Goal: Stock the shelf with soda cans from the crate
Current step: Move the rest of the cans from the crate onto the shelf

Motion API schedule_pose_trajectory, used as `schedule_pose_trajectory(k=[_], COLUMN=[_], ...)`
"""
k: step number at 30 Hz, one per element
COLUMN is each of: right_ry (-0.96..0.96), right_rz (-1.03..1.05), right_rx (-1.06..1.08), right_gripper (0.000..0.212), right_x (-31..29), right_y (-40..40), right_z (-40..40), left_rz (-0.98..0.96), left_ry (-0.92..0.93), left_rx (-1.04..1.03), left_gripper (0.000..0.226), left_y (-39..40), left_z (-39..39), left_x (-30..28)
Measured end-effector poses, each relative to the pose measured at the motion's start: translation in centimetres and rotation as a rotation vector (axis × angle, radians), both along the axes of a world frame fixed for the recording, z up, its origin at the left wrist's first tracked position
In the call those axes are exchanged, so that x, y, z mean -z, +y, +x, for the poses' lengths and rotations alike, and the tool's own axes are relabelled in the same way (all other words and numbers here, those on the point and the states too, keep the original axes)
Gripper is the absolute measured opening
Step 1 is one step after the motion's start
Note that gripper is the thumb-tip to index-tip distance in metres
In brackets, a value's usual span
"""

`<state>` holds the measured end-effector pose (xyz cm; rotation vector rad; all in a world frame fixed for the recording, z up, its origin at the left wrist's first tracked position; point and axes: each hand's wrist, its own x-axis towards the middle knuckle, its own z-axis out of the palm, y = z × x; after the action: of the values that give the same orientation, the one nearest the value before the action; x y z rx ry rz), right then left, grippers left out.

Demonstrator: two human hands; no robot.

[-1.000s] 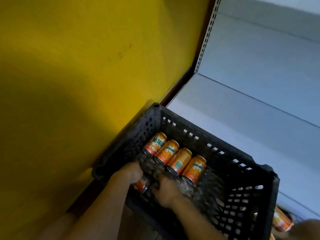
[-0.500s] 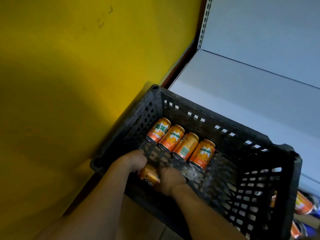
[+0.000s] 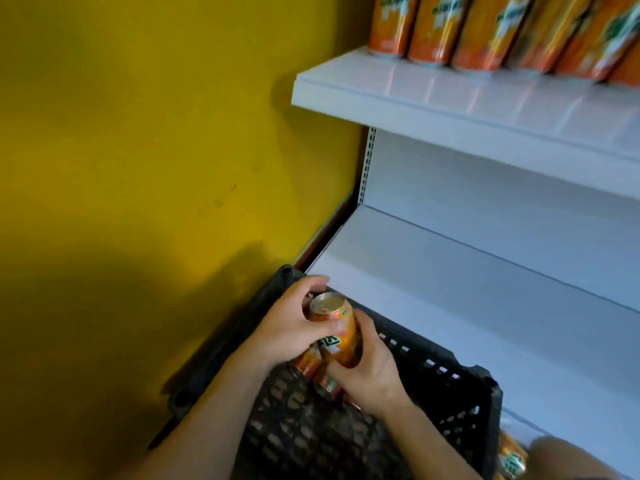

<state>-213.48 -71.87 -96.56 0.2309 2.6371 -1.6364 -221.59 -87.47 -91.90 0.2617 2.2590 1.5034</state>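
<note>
Over the black plastic crate (image 3: 460, 372) I hold an orange soda can (image 3: 337, 329), top end up and tilted. My left hand (image 3: 287, 332) grips its upper part, thumb across the front. Its lower end sits in the grip of my right hand (image 3: 369, 374). Parts of two more orange cans (image 3: 309, 362) show just under my hands; whether a hand holds them I cannot tell. The crate stands against the white lower shelf (image 3: 467, 292), which is bare where I see it. Several orange cans (image 3: 446, 29) stand in a row on the upper shelf (image 3: 450, 98).
A yellow wall (image 3: 156, 150) closes off the left side, close to the crate. Another orange can (image 3: 512, 459) lies beyond the crate's right wall at the bottom right, beside my knee (image 3: 568, 459). The upper shelf's front edge overhangs the lower shelf.
Both hands were down inside the crate among the lying cans; now they have lifted one can above the crate rim. My view has tilted up, showing the upper shelf.
</note>
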Motion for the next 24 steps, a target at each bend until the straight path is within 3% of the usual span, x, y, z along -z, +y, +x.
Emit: schedule_pose_trajectory(k=[4,10,13,15,19,24], right_ry=[0.296,0.525,0.612,0.665,0.699,0.655], right_rz=[0.086,0.268,0.351,0.396,0.486,0.578], right_rx=[0.063,0.171,0.250,0.313,0.409,0.470], right_gripper=[0.054,0.063,0.074,0.070,0.056,0.056], right_x=[-7.3,-19.2,-24.6,-27.4,-30.7,-30.9], right_y=[2.4,6.5,8.7,10.4,13.5,17.3], right_z=[-1.4,-2.7,-2.7,-3.1,-4.8,-8.6], left_rz=[0.098,0.272,0.485,0.501,-0.084,-0.625], left_ry=[0.233,0.453,0.464,0.474,0.560,0.540], left_rx=[-0.027,0.000,0.000,-0.031,0.099,0.281], left_gripper=[0.068,0.062,0.043,0.039,0.032,0.048], left_y=[3.4,8.2,10.6,12.3,15.5,18.4], left_z=[-0.5,-1.6,-2.3,-3.4,-6.4,-9.2], left_x=[-6.3,-17.0,-22.2,-24.4,-26.1,-25.8])
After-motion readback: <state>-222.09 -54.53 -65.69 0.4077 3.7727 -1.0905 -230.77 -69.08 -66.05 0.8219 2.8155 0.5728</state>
